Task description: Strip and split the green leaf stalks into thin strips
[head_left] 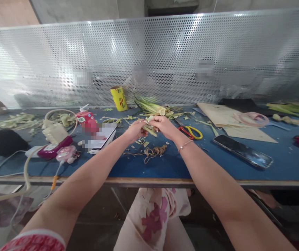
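Above the blue tabletop, my left hand (pixel 138 130) and my right hand (pixel 163 126) meet, fingers closed on a small pale green piece of plant stalk (pixel 150 129). Its exact shape is partly covered by the fingers. Just beyond them lies a bunch of pale green stalks (pixel 153 108) with one thick cut end. Right of my right hand rest scissors (pixel 191 132) with red and yellow handles. A loose tangle of brown twine (pixel 155 152) and several small scraps lie on the near side of my hands.
A perforated metal screen (pixel 139 52) closes off the table's back, with a yellow can (pixel 118 98) before it. Left are a phone-like device (pixel 103 136), a red carton (pixel 88 121) and cables. Right are a black phone (pixel 243 151) and brown paper (pixel 217 116).
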`<state>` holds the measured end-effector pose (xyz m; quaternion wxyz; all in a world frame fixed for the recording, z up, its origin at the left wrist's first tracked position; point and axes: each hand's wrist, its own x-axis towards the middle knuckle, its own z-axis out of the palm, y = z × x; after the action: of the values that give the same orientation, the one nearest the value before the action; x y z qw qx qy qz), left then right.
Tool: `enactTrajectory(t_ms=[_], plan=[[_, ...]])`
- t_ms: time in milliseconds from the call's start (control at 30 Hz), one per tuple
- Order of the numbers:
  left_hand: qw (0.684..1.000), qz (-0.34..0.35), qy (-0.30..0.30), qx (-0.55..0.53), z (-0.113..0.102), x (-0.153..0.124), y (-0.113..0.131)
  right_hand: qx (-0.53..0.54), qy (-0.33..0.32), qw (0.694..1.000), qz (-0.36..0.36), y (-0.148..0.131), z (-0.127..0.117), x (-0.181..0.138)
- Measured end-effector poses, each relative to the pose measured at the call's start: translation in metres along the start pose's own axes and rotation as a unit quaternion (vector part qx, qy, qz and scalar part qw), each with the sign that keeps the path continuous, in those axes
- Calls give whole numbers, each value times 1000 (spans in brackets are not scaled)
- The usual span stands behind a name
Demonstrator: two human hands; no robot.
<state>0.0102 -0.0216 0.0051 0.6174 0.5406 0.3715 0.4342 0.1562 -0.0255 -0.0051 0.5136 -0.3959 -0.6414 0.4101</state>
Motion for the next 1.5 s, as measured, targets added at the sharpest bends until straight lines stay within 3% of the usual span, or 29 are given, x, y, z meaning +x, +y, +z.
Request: enactTrajectory(t_ms=[200, 400, 600, 1067, 1500], plan=[[998, -28, 10, -58, 2, -3, 6, 29, 17, 999, -3, 0, 0, 0], [993, -52, 24, -106, 2, -3, 10, -16, 37, 999, -10, 0, -1, 0], [994, -33, 25, -101, 2, -4, 10, -9, 79, 997, -9, 3, -2, 4], [997, 22, 3, -77, 0, -3, 8, -77, 31, 995, -55, 7, -4, 5], [996, 27, 2, -87, 2, -5, 8, -87, 1, 992, -93, 7, -5, 2]])
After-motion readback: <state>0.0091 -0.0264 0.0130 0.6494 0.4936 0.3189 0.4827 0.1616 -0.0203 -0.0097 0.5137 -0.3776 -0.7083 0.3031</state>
